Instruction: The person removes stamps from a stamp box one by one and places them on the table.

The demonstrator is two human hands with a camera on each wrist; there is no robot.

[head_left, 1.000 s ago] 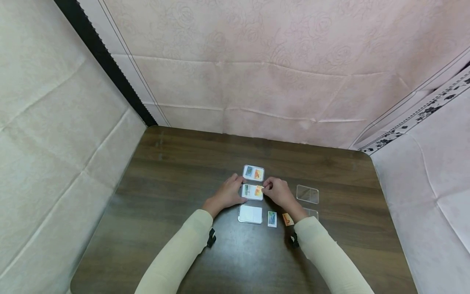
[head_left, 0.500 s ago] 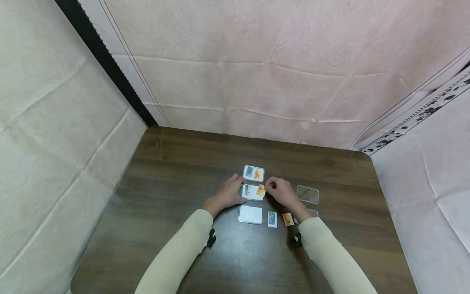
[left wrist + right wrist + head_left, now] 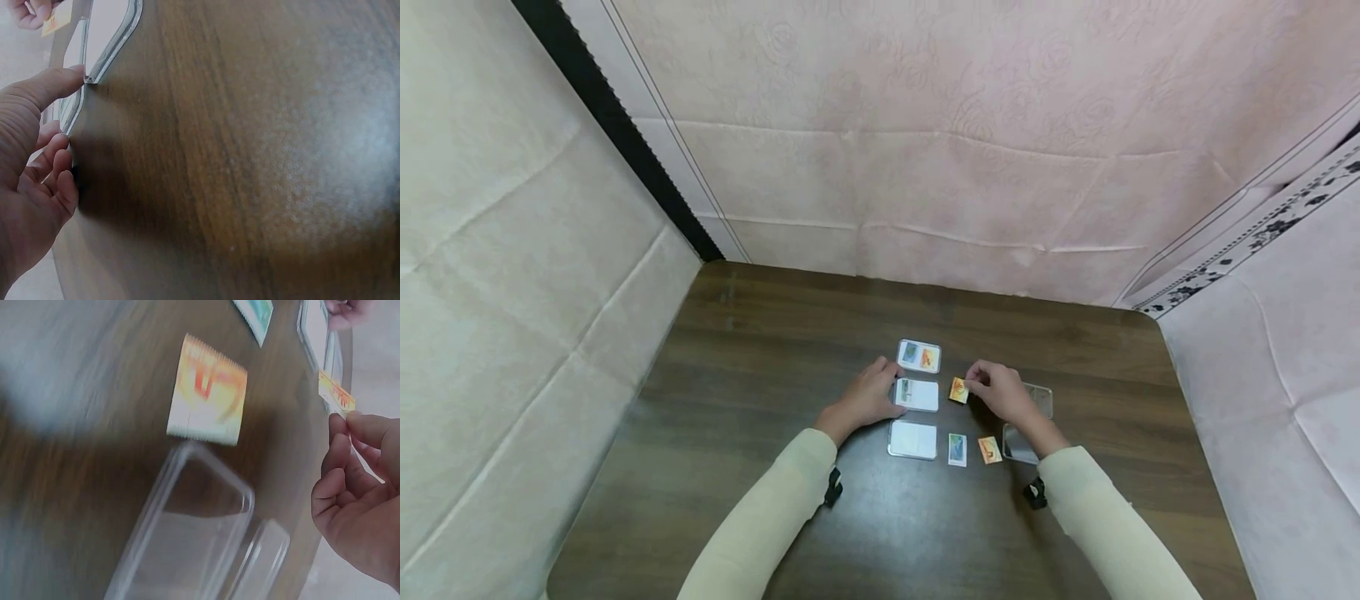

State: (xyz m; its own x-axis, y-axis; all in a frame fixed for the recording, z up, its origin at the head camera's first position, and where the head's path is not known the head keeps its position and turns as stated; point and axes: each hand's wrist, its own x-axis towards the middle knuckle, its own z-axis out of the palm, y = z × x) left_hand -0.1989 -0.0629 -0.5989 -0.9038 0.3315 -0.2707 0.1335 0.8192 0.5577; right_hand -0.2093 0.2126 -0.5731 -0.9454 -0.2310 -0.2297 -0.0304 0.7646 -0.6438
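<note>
My left hand (image 3: 867,393) holds the left side of the middle flat case (image 3: 927,397), thumb by its near corner and fingers by its far one. That case has a white insert with a small greenish stamp (image 3: 905,389) at its left. My right hand (image 3: 1002,392) pinches an orange-yellow postage stamp (image 3: 958,390) between thumb and forefinger, just right of the case. In the right wrist view, the pinched stamp (image 3: 336,392) is tilted, with part of it hidden by the fingertips. Near my right forearm lies another orange stamp (image 3: 989,450), beside a blue-green stamp (image 3: 957,449).
Beyond the middle case lies a case with two stamps (image 3: 918,356); nearer stands a case with a plain white insert (image 3: 912,440). Two clear plastic lids (image 3: 187,537) lie at the right, partly under my right arm. Pale cloth (image 3: 880,167) hangs around the brown table (image 3: 760,333).
My right hand has drawn the orange-yellow stamp off the middle case and moved right with it, leaving the insert's right half bare. My left hand has stayed in place.
</note>
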